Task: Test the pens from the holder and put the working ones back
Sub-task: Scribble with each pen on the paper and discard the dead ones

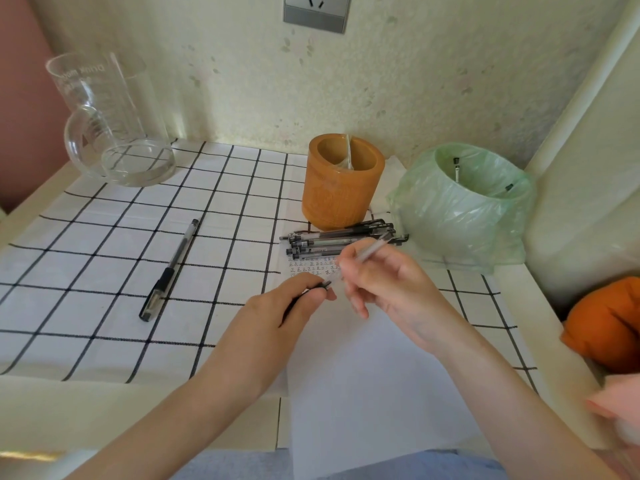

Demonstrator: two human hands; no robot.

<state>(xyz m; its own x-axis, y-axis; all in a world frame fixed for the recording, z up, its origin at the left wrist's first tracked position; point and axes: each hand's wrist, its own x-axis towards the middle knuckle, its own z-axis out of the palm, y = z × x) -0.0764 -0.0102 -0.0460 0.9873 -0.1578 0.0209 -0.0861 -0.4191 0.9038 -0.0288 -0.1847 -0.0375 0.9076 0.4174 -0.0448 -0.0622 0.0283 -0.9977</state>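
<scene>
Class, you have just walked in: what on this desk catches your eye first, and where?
Two hands meet at the centre over white paper: the right hand holds a clear pen, the left hand pinches its black end. Behind them a heap of pens lies before the orange holder, a green-lined bin to its right.

The single head-worn camera looks forward and down from above the near edge of the table, close over it. Its wide angle sets the left hand and right hand at centre, with the wall closing the far side.
</scene>
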